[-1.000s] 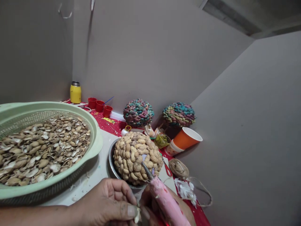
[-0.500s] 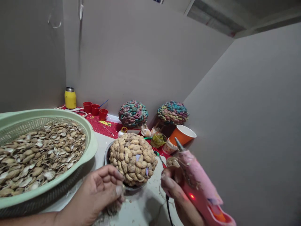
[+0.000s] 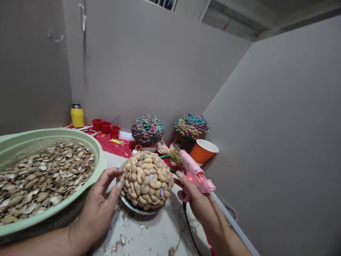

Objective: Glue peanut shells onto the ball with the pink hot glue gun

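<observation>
A ball covered in peanut shells (image 3: 146,181) rests in a metal bowl (image 3: 138,210), with small purple patches showing between the shells. My left hand (image 3: 102,202) is at the ball's left side, fingers apart and fingertips against or very close to it; nothing is held in it. On the right, my right hand (image 3: 193,192) is wrapped round a pink glue gun (image 3: 194,170) with a lit red light, its fingertips beside the ball's right side. The gun points up and away to the left, and a black cable hangs below it.
A green basket of shells (image 3: 102,165) fills the left. Behind stand a yellow bottle (image 3: 77,116), red cups (image 3: 106,127), two coloured shell balls (image 3: 148,129) and an orange paper cup (image 3: 204,152). Shell scraps lie on the white table (image 3: 133,238).
My left hand has moved up to the ball's left side and opened. My right hand has moved in to its right side, swinging the glue gun leftward. The view has shifted slightly.
</observation>
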`<act>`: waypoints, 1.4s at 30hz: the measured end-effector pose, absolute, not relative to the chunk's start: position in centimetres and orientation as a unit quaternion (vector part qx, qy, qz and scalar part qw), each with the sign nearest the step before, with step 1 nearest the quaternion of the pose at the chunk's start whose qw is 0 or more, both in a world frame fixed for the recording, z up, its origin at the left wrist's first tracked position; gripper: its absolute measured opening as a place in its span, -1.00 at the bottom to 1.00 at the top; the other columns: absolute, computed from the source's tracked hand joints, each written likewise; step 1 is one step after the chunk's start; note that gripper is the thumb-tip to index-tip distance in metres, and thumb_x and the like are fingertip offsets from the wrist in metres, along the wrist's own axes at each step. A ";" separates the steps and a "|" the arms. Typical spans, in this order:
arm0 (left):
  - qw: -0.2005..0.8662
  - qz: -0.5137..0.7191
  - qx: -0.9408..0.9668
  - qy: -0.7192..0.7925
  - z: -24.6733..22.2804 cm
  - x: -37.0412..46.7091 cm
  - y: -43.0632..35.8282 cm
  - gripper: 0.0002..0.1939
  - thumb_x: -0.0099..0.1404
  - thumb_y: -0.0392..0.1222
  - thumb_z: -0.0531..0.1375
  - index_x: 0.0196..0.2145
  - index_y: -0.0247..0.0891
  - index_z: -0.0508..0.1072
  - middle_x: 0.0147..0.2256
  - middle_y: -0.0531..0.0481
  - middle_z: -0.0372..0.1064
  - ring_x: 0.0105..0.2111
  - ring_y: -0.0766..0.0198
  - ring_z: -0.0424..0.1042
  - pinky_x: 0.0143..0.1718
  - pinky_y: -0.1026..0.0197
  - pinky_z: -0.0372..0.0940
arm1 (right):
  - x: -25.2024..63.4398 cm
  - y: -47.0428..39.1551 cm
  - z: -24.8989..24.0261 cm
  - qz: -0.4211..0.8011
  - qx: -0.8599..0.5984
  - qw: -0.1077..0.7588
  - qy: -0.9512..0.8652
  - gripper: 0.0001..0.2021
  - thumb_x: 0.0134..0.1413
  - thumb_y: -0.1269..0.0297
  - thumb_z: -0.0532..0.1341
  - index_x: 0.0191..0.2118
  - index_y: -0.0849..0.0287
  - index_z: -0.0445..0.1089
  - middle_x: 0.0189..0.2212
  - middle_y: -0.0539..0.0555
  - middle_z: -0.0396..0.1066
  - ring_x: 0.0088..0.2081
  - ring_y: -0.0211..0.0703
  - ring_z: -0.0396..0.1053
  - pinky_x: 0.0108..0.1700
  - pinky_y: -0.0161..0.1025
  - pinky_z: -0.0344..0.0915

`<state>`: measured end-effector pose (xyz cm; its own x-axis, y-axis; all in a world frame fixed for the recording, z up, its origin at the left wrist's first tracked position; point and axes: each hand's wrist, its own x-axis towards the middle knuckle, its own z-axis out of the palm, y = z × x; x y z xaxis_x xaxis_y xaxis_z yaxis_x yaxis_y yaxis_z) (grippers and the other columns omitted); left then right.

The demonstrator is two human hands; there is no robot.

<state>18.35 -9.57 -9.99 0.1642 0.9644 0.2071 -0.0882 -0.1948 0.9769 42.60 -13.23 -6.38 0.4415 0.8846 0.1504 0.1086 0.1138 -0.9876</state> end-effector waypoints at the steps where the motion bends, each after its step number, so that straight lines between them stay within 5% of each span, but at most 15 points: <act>1: 0.520 0.517 0.563 0.381 -9.9 18.4 -9.4 -0.81 0.36 -0.12 0.15 -0.09 -0.16 0.34 -0.05 -0.04 0.37 0.04 0.19 0.34 0.09 0.16 0.25 | 42.5 -13.1 -6.4 0.339 -0.584 0.607 -0.418 -0.57 -0.09 0.12 0.42 -0.08 0.16 0.49 -0.26 0.12 0.50 -0.36 -0.08 0.40 -0.57 -0.39 0.10; 11: 0.569 0.526 0.520 0.360 -8.5 18.8 -9.6 -0.79 0.30 -0.11 0.22 -0.13 -0.19 0.38 -0.16 0.00 0.39 -0.10 0.23 0.42 -0.07 0.26 0.36 | 42.2 -12.4 -6.0 0.433 -0.552 0.616 -0.359 -0.48 -0.24 0.13 0.50 -0.09 0.18 0.49 -0.41 0.05 0.48 -0.47 -0.22 0.31 -0.61 -0.46 0.02; 15: 0.569 0.531 0.519 0.353 -8.0 18.7 -10.2 -0.76 0.28 -0.07 0.25 -0.14 -0.19 0.40 -0.16 -0.02 0.40 -0.13 0.22 0.44 -0.11 0.26 0.40 | 42.4 -11.9 -6.0 0.425 -0.520 0.651 -0.353 -0.58 -0.32 0.11 0.53 -0.29 0.19 0.51 -0.52 -0.02 0.44 -0.58 -0.31 0.24 -0.64 -0.44 0.08; 19: 0.571 0.534 0.515 0.353 -7.2 18.5 -10.4 -0.73 0.23 -0.01 0.29 -0.18 -0.18 0.43 -0.16 -0.03 0.43 -0.16 0.21 0.48 -0.15 0.26 0.43 | 42.5 -11.4 -6.2 0.451 -0.511 0.645 -0.345 -0.60 -0.34 0.07 0.53 -0.36 0.20 0.51 -0.45 0.06 0.51 -0.52 -0.19 0.36 -0.64 -0.40 0.14; 24: 0.567 0.536 0.512 0.359 -6.9 18.6 -10.2 -0.68 0.16 0.02 0.33 -0.20 -0.20 0.46 -0.18 -0.04 0.47 -0.17 0.18 0.49 -0.18 0.25 0.45 | 42.5 -11.0 -6.5 0.482 -0.492 0.628 -0.362 -0.63 -0.25 0.04 0.49 -0.33 0.19 0.55 -0.35 0.11 0.56 -0.30 -0.02 0.48 -0.41 -0.28 0.36; 32: 0.554 0.531 0.519 0.376 -7.6 18.4 -10.2 -0.67 0.15 0.03 0.34 -0.20 -0.18 0.47 -0.16 -0.04 0.48 -0.12 0.16 0.48 -0.13 0.24 0.44 | 42.8 -10.9 -7.4 0.432 -0.517 0.639 -0.371 -0.68 -0.18 0.06 0.47 -0.48 0.19 0.45 -0.65 -0.05 0.32 -0.62 -0.30 0.14 -0.64 -0.37 -0.06; 42: 0.537 0.528 0.527 0.394 -7.4 18.3 -9.7 -0.67 0.15 0.01 0.35 -0.20 -0.21 0.48 -0.18 -0.05 0.50 -0.12 0.16 0.48 -0.11 0.24 0.43 | 43.2 -10.5 -9.3 0.401 -0.563 0.621 -0.369 -0.60 -0.10 -0.07 0.41 -0.31 0.20 0.49 -0.64 -0.02 0.33 -0.56 -0.20 0.24 -0.58 -0.33 0.03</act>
<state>18.35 -9.69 -7.45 0.1319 0.9824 0.1326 -0.1522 -0.1121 0.9820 43.19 -10.54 -9.32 0.4055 0.9141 0.0073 -0.0824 0.0445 -0.9956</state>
